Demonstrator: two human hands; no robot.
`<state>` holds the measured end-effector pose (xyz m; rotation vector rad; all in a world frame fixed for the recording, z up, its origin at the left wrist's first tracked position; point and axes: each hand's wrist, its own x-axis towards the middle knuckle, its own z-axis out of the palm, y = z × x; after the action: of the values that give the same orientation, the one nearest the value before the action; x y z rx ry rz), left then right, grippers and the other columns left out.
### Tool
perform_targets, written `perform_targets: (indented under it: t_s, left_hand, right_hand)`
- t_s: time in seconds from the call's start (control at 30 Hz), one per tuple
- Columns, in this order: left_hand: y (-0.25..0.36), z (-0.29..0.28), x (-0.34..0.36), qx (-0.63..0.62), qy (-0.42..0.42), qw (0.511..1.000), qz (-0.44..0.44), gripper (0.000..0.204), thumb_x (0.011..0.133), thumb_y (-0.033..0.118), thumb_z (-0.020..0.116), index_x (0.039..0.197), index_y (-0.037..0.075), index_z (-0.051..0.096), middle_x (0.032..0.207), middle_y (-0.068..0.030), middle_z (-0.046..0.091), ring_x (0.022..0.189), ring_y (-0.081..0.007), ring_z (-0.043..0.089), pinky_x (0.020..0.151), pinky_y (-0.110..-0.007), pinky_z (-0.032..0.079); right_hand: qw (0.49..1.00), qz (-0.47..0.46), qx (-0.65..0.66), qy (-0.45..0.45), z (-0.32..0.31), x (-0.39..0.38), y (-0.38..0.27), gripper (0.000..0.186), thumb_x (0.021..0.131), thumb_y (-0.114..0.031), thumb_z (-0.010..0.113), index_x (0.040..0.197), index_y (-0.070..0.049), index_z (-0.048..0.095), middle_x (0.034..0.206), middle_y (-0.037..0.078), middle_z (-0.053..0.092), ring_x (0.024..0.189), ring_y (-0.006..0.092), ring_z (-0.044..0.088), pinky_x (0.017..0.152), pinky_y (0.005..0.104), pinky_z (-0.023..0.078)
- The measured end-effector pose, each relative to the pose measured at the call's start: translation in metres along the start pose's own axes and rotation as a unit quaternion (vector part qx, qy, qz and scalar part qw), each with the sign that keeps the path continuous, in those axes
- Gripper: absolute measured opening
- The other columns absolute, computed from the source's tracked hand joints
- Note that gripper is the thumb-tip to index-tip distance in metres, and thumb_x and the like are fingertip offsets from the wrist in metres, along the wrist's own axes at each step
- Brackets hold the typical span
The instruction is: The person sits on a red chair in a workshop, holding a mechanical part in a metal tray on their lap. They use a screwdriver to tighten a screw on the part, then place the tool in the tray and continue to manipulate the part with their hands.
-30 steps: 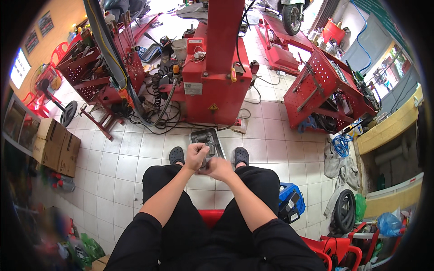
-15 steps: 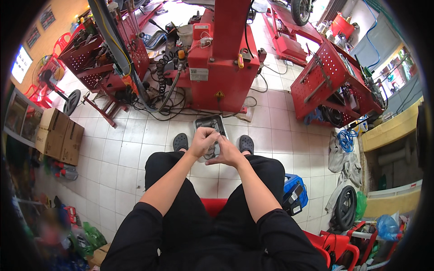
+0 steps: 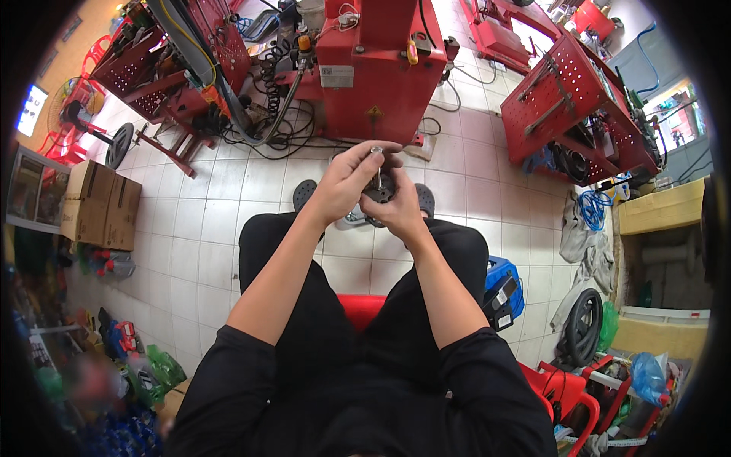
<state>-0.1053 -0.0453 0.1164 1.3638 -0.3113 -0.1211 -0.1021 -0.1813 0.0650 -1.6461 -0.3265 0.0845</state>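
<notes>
Between my knees, my left hand [image 3: 344, 184] is closed on a slim shiny metal rod with a rounded upper end [image 3: 377, 152]. The rod stands nearly upright between thumb and fingers, its lower end at a dark round metal part [image 3: 378, 193]. My right hand [image 3: 401, 210] is wrapped round that dark part from the right, thumb on the near side. The exact kind of either piece is too small to make out. Below the hands lies a grey tray [image 3: 352, 222], mostly hidden by them.
A red machine column [image 3: 373, 91] stands ahead, with cables and hoses [image 3: 278, 148] on the tiles. Perforated red tool carts [image 3: 544, 107] stand at the sides. Cardboard boxes [image 3: 97, 206] are at left, a blue case [image 3: 502, 286] by my right knee, a black tyre [image 3: 583, 326] farther right.
My hands have risen in the picture, and the rod and dark round part now show between them. The view has tilted down a little, bringing the floor things higher.
</notes>
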Motion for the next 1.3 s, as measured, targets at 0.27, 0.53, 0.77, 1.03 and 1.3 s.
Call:
perform_targets:
  t_s: [0.27, 0.53, 0.77, 1.03, 1.3]
  left_hand:
    - [-0.003, 0.01, 0.005, -0.145, 0.074, 0.983, 0.083, 0.029, 0.093, 0.017, 0.039, 0.067, 0.005, 0.039, 0.062, 0.0036, 0.032, 0.057, -0.0062, 0.029, 0.053, -0.023, 0.027]
    - [-0.013, -0.004, 0.002, -0.085, 0.136, 0.983, 0.083, 0.031, 0.089, 0.018, 0.038, 0.06, 0.007, 0.033, 0.057, 0.0016, 0.027, 0.051, -0.0096, 0.025, 0.048, -0.027, 0.021]
    - [-0.019, -0.014, 0.002, -0.081, 0.103, 0.987, 0.091, 0.031, 0.089, 0.018, 0.039, 0.06, 0.007, 0.033, 0.057, 0.0017, 0.026, 0.051, -0.0099, 0.024, 0.049, -0.027, 0.021]
    - [-0.021, -0.012, -0.011, -0.111, 0.058, 0.988, 0.085, 0.031, 0.086, 0.019, 0.04, 0.059, 0.007, 0.031, 0.055, 0.0011, 0.027, 0.051, -0.0107, 0.024, 0.05, -0.028, 0.022]
    - [-0.037, -0.013, -0.009, -0.136, 0.062, 0.986, 0.074, 0.029, 0.084, 0.014, 0.04, 0.057, 0.004, 0.037, 0.056, 0.0028, 0.029, 0.052, -0.0068, 0.026, 0.047, -0.024, 0.023]
  right_hand:
    - [0.996, -0.083, 0.002, -0.044, -0.004, -0.007, -0.012, 0.074, 0.066, -0.018, 0.079, 0.127, -0.001, 0.041, 0.104, 0.012, 0.06, 0.1, 0.0195, 0.057, 0.091, 0.0319, 0.043]
    - [0.996, 0.002, -0.087, -0.004, -0.004, -0.013, -0.019, 0.024, 0.079, -0.018, 0.07, 0.072, 0.004, 0.06, 0.067, 0.007, 0.058, 0.062, 0.0145, 0.052, 0.056, 0.0309, 0.042]
    - [0.995, 0.006, -0.101, -0.023, -0.009, -0.015, -0.007, 0.025, 0.079, -0.019, 0.069, 0.072, 0.001, 0.057, 0.056, 0.001, 0.045, 0.052, 0.0105, 0.037, 0.047, 0.0275, 0.032]
    - [0.986, -0.004, -0.112, -0.122, -0.01, -0.008, -0.009, 0.066, 0.068, -0.021, 0.079, 0.126, -0.003, 0.052, 0.086, 0.009, 0.056, 0.073, 0.016, 0.048, 0.066, 0.0294, 0.045]
    - [0.981, -0.021, -0.179, -0.071, 0.001, -0.019, -0.009, 0.062, 0.066, -0.024, 0.082, 0.118, -0.001, 0.055, 0.086, 0.013, 0.062, 0.072, 0.0195, 0.056, 0.068, 0.0313, 0.047]
